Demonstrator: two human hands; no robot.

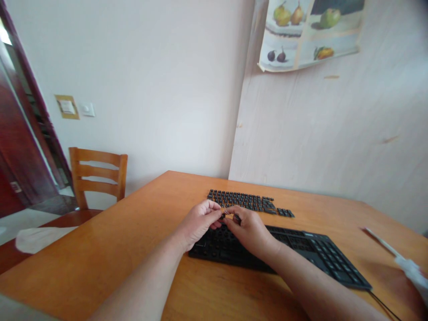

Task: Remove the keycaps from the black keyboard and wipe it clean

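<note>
Orange wood table [127, 240], black keyboard [334, 263], left keys missing

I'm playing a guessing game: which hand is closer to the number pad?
Right. The right hand is left of the number pad; the left hand is farther left.

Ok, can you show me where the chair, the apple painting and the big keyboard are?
Chair [96, 187]: head view, on a slat of its back.
Apple painting [330, 18]: head view, on the green apple.
Keyboard [336, 260]: head view, on the keys at its right end.
</note>
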